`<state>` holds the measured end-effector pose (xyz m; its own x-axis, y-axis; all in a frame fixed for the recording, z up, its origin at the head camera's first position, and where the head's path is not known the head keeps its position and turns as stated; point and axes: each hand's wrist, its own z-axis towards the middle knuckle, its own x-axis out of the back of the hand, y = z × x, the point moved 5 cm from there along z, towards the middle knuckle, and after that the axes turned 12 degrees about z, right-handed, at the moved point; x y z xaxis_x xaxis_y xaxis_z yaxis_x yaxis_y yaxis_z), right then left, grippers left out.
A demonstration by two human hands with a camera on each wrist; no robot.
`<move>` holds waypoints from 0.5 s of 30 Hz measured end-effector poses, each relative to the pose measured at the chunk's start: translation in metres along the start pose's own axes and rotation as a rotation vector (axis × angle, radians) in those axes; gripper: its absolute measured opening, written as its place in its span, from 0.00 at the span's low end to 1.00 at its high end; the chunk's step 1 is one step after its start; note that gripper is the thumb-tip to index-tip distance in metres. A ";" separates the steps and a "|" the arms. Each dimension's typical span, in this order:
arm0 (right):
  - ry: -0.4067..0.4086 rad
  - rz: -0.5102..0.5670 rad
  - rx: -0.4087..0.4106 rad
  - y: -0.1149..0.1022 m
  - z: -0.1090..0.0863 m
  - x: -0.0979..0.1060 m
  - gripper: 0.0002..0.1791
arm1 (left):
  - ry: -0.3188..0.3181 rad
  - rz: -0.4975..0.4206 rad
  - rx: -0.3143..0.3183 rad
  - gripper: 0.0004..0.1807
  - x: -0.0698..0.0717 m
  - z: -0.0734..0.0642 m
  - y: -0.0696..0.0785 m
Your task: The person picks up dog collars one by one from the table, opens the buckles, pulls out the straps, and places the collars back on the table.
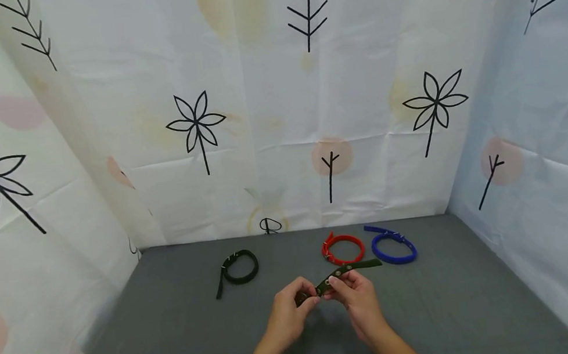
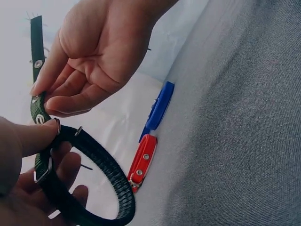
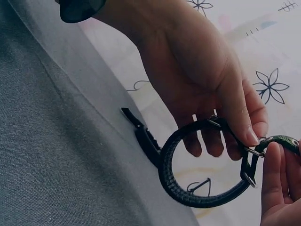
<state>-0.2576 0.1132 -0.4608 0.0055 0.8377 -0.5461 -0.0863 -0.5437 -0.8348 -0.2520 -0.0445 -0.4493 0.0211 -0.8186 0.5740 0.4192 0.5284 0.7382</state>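
Both hands hold a dark green buckled collar (image 1: 366, 263), its band curved into a loop. My left hand (image 1: 285, 316) pinches it by the metal buckle, thumb on top, in the head view. From the right, my right hand (image 1: 363, 307) pinches the eyeleted strap between thumb and fingers, and the strap's free end sticks out past it. In the left wrist view the looped band (image 2: 110, 172) hangs below the left thumb, and the strap passes through the metal hardware. The right wrist view shows the loop (image 3: 170, 181) from the other side.
Behind the hands on the grey table (image 1: 176, 341) lie a red collar (image 1: 361, 245) and a blue collar (image 1: 397, 260), side by side on the right. A black-looking collar (image 1: 243, 280) lies to the left. A patterned white curtain (image 1: 285, 188) borders the table's back and sides.
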 end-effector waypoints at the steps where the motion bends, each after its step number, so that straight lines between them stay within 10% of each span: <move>1: -0.001 0.004 0.000 0.000 0.000 0.000 0.05 | -0.021 -0.024 0.002 0.07 -0.001 0.000 -0.001; 8: 0.027 0.012 0.009 0.001 -0.001 0.001 0.09 | -0.185 -0.101 0.058 0.08 -0.006 -0.002 -0.004; 15: 0.019 -0.065 0.062 -0.002 -0.004 -0.006 0.12 | -0.127 -0.193 0.125 0.11 -0.008 -0.001 -0.006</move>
<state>-0.2530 0.1092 -0.4558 0.0321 0.8696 -0.4927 -0.1469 -0.4835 -0.8630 -0.2541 -0.0414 -0.4584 -0.1658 -0.8762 0.4525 0.2887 0.3956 0.8719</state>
